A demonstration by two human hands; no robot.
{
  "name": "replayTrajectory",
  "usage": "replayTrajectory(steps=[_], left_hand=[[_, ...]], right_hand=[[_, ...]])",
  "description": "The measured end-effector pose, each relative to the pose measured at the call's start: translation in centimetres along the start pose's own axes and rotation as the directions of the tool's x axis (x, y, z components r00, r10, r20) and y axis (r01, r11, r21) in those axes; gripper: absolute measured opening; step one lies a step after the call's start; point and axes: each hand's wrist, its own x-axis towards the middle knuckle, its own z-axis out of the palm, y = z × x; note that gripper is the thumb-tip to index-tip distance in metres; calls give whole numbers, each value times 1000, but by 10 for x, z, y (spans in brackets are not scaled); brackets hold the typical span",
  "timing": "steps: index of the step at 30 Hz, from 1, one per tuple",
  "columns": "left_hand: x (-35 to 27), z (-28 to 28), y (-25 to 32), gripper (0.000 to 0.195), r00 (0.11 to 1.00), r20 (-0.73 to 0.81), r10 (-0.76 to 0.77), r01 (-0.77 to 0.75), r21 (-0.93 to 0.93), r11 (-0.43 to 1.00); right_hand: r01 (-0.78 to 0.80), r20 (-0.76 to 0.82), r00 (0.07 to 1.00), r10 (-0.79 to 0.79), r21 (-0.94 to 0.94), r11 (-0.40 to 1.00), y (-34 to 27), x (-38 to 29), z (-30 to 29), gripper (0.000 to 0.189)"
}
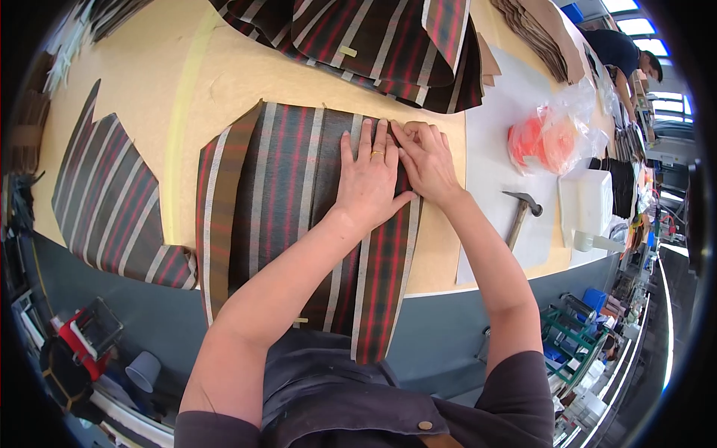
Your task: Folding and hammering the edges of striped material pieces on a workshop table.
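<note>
A striped, plaid-patterned panel [285, 168] of sheet material lies before me, its lower end hanging over the table's front edge. Brown and red-striped strips are folded over along both its sides. My left hand [369, 173] rests flat on the panel's upper right, fingers somewhat spread, a ring on one finger. Close beside it, my right hand [428, 159] pinches the panel's right edge near the top corner, with the other fingers curled. The exact grip is partly hidden by the fingers.
More striped pieces lie piled [381, 50] at the far side, and another piece [112, 196] lies left. To the right are a hammer [521, 215], a plastic bag with red contents [546, 140] and a white container [585, 204]. A co-worker [616, 53] leans over at far right.
</note>
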Motion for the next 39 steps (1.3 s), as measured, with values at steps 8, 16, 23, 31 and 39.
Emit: replayTrajectory(steps=[8, 16, 23, 31, 39], left_hand=[[-1, 0, -7, 108, 998, -63, -4, 2, -36, 999], [1, 0, -3, 109, 995, -89, 48, -51, -26, 998], [3, 6, -9, 107, 999, 12, 52, -54, 205, 977], [3, 6, -7, 105, 993, -27, 114, -105, 229, 968], [2, 11, -12, 104, 981, -130, 142, -117, 183, 976]], right_hand=[[169, 188, 975, -120, -269, 948, -13, 15, -14, 47], [0, 43, 999, 18, -384, 923, -24, -49, -14, 56], [-302, -229, 946, 230, -361, 882, -4, -86, -39, 60], [-889, -416, 449, 791, -119, 442, 78, -235, -63, 38], [-657, -103, 653, 751, 416, 629, -69, -108, -67, 22]])
